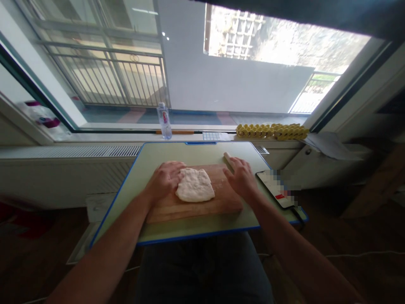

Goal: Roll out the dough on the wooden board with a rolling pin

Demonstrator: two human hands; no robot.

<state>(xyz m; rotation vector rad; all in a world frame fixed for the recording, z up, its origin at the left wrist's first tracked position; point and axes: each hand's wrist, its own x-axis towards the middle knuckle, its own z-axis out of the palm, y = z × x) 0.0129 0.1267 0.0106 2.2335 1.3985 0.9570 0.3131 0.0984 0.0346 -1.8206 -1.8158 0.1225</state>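
Note:
A flattened, roughly square piece of white dough (195,185) lies on a wooden cutting board (196,209). At its left side is my left hand (166,179), fingers stretched out and the tips by the dough's edge; whether they press on it I cannot tell. Over the board's right side is my right hand (242,177), its thumb and fingers apart. A pale rolling pin (228,158) slants between that thumb and fingers, its near part hidden by the hand. No firm grip on the pin shows.
The board rests on a small blue-edged table (123,207). A phone (274,190) lies at the table's right edge. Beyond, a windowsill holds a plastic bottle (164,122) and a yellow bumpy roll (272,131). A radiator (63,169) stands at the left.

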